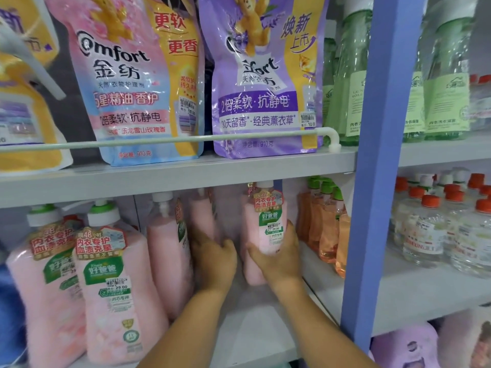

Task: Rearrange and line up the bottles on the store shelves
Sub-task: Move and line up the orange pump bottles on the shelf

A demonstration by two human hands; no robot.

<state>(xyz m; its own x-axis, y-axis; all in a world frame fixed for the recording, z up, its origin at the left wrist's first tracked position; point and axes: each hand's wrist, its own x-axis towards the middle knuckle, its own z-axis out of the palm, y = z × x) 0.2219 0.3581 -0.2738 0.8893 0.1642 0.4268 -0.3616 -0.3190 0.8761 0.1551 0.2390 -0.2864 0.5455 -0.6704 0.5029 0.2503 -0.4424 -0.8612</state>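
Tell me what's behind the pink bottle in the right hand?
Behind the pink bottle gripped by the right hand stands another pink bottle, mostly hidden. The shelf's back wall shows beside it. Anything further back is covered.

Upright pink bottles (265, 229), lower shelf (260, 338)

Pink-and-blue soft refill pouch (127, 83): "Comfort", "金纺", "2倍柔软·抗静电", "910克", price sticker "10.00". Purple soft refill pouch (263, 83): "2倍柔软·抗静电", "30天留香·经典薰衣草", "焕新上市", "净含量: 910克", sticker "10.00". Pink plastic bottle with white cap (111, 293), front left on lower shelf: "48小时", "内衣专护 血渍克星", "好爸爸", sticker "29.00". Pink plastic bottle at centre (265, 221): same "内衣专护 血渍克星", "好爸爸". Green bottle labels: too blurred.
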